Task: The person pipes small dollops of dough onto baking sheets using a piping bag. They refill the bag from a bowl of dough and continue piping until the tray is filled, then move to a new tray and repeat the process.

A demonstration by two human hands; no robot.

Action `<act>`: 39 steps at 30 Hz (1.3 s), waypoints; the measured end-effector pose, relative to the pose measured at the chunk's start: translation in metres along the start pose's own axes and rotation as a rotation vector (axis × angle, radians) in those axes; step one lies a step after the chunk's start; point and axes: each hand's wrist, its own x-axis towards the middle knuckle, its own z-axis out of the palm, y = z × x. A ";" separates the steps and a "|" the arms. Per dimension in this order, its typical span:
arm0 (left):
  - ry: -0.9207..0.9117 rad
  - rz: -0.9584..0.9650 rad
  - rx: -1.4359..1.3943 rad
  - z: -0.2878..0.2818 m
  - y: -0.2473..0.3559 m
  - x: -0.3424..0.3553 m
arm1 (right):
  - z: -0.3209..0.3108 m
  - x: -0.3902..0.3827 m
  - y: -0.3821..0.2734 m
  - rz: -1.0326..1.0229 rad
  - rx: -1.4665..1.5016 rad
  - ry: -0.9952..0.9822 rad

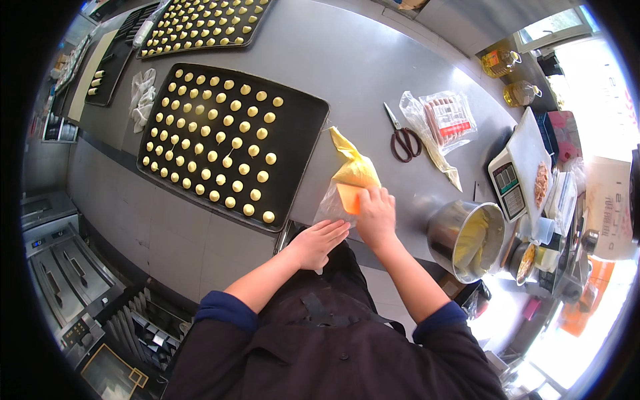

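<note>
A clear piping bag filled with yellow batter (357,167) lies on the steel counter, its narrow end pointing away from me. My right hand (377,217) grips an orange scraper (349,196), pressed on the bag below the batter. My left hand (313,245) has its fingers closed on the empty clear end of the bag at the counter's front edge. To the left lies a black tray (303,133) with many piped yellow mounds in rows.
Red-handled scissors (405,141), a packet (448,120), a steel bowl (453,237) with yellow batter, and a scale (507,190) lie to the right. Another piped tray (200,27), a white cloth (141,100) and oil bottles (500,63) stand farther back.
</note>
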 end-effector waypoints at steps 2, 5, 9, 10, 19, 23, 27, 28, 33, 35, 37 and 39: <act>0.024 -0.033 0.000 -0.006 0.004 0.010 | -0.028 -0.026 0.005 -0.008 0.045 0.016; 0.154 0.057 -0.014 0.006 0.011 0.037 | -0.034 -0.051 0.001 -0.069 0.115 0.013; 0.002 -0.050 -0.169 0.028 0.007 0.065 | 0.001 -0.053 0.003 -0.125 0.036 -0.054; -0.142 -0.123 -0.164 0.031 0.004 0.067 | 0.011 -0.051 0.006 -0.110 0.013 -0.058; -0.145 -0.049 -0.071 0.019 0.008 0.070 | 0.039 0.011 0.055 -0.058 -0.123 0.098; -0.079 0.000 -0.121 0.003 0.009 0.073 | 0.003 0.024 0.096 0.016 -0.028 0.189; 0.038 0.041 -0.038 -0.001 0.003 0.047 | -0.008 -0.006 0.113 0.553 0.330 0.237; 0.116 0.058 -0.005 0.000 0.003 0.035 | -0.003 -0.014 0.114 0.709 0.562 0.275; 0.277 -0.182 0.332 -0.002 -0.020 -0.004 | 0.033 -0.044 0.124 1.250 1.175 0.225; 0.328 -0.173 0.192 -0.015 -0.024 -0.002 | 0.038 -0.061 0.112 1.225 0.954 0.211; 0.506 -0.141 0.035 -0.038 -0.019 0.012 | 0.033 -0.077 0.090 1.127 0.525 0.173; 0.627 -0.109 -0.021 -0.071 -0.010 0.034 | 0.018 -0.086 0.065 0.826 0.682 0.040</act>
